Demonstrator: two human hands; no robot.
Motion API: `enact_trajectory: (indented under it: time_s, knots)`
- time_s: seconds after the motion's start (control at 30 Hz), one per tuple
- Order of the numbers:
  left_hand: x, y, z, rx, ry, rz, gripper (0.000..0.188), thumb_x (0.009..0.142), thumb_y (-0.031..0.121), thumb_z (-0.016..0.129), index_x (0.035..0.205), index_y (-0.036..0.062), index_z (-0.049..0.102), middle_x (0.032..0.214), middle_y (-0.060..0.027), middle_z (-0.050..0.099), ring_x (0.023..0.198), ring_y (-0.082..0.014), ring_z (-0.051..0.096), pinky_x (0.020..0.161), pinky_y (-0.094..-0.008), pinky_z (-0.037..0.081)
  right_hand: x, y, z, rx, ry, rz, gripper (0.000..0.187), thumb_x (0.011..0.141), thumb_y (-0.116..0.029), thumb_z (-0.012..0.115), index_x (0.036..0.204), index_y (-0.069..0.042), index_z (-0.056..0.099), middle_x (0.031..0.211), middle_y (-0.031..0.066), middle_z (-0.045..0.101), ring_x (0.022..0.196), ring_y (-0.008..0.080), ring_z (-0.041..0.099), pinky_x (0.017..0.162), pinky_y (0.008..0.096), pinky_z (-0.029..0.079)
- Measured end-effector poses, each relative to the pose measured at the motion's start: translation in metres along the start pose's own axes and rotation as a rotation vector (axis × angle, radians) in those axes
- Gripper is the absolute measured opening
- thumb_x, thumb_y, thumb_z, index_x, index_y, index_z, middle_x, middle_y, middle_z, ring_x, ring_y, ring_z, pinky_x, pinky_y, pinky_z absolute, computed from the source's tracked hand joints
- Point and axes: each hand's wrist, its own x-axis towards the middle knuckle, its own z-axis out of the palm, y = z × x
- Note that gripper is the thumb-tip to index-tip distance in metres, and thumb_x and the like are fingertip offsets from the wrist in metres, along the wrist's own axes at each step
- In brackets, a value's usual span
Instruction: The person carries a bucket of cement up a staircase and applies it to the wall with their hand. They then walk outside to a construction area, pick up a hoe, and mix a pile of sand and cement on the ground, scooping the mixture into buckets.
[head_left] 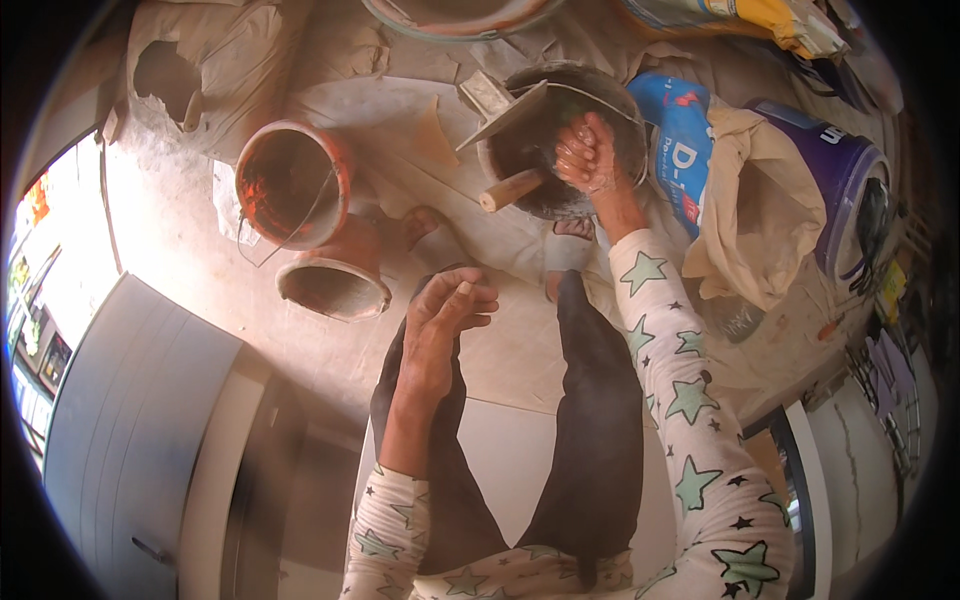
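My right hand [588, 158] is closed in a wet fist over the mouth of a dark bucket [640, 120]. What the fist holds, if anything, is hidden by the fingers. A flat, plate-like tool [512, 116] lies across the bucket's left rim, beside a pale rectangular piece [486, 95]. From the near left side of the bucket sticks out a round wooden handle [511, 190]; its other end is hidden inside. My left hand [446, 308] hangs above my left knee, empty, fingers loosely stretched toward the right.
Left stand an orange-red bucket [342, 165] with a wire handle and a tilted terracotta bucket [335, 275]. Right of the dark bucket are a blue bag [675, 140], an opened paper sack [735, 235] and a purple bucket [845, 150]. A wide basin [460, 32] sits at the far edge.
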Motion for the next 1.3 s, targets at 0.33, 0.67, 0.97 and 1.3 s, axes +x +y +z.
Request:
enact_trajectory:
  time_s: [0.33, 0.67, 0.97, 1.3]
  knots:
    - [0.003, 0.001, 0.002, 0.015, -0.006, -0.001, 0.028, 0.097, 0.026, 0.052, 0.113, 0.0048, 0.059, 0.097, -0.0080, 0.066, 0.092, -0.0180, 0.064, 0.083, -0.0311, 0.050, 0.019, 0.020, 0.007, -0.807, 1.004, -0.386, 0.011, 0.081, 0.001, 0.050, 0.077, -0.005, 0.059, 0.063, 0.0030, 0.055, 0.050, 0.0150, 0.053, 0.039, 0.0256, 0.039]
    - [0.003, 0.006, 0.002, 0.007, -0.005, -0.005, 0.028, 0.097, 0.026, 0.052, 0.113, 0.0047, 0.058, 0.097, -0.0077, 0.067, 0.092, -0.0173, 0.064, 0.082, -0.0302, 0.050, 0.005, 0.002, -0.028, -0.440, 1.293, -0.397, 0.024, 0.087, -0.028, 0.062, 0.097, -0.006, 0.061, 0.077, 0.0093, 0.062, 0.058, 0.0203, 0.058, 0.053, 0.0337, 0.045]
    - [0.003, 0.002, 0.002, -0.008, -0.011, -0.006, 0.029, 0.097, 0.027, 0.053, 0.113, 0.0045, 0.059, 0.096, -0.0084, 0.067, 0.091, -0.0181, 0.065, 0.083, -0.0310, 0.050, -0.019, 0.001, -0.023, -0.033, 0.433, -0.252, 0.011, 0.090, -0.015, 0.054, 0.082, -0.008, 0.056, 0.062, 0.0026, 0.049, 0.046, 0.0122, 0.042, 0.038, 0.0282, 0.034]
    - [0.005, 0.002, -0.006, -0.022, 0.004, -0.008, 0.029, 0.097, 0.028, 0.052, 0.113, 0.0045, 0.059, 0.097, -0.0086, 0.067, 0.092, -0.0183, 0.064, 0.083, -0.0312, 0.049, -0.007, 0.000, -0.015, -0.528, 1.141, -0.317, 0.022, 0.089, -0.016, 0.048, 0.103, -0.002, 0.058, 0.092, 0.0154, 0.063, 0.083, 0.0306, 0.064, 0.071, 0.0417, 0.056]
